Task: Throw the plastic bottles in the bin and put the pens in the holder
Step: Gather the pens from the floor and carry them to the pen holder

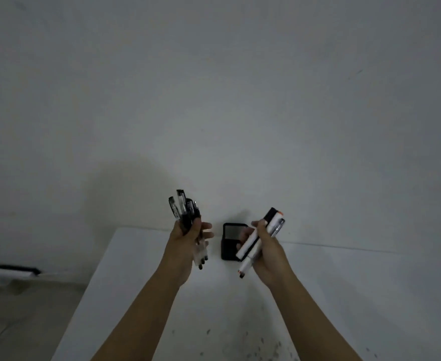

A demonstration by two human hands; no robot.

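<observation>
Left hand [188, 231] clamps a bunch of black pens [185, 212], caps up; right hand [262, 243] clamps white markers [250, 242], slanted. Both bundles hang above the worktop [136, 269], flanking the black holder [230, 241], presumably gathered for dropping in. No bottles or bin visible.

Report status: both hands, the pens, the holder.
Left hand shut on bundle of black pens. Right hand shut on white markers. Black holder on white table between the hands, top open. No bottles or bin in view.
</observation>
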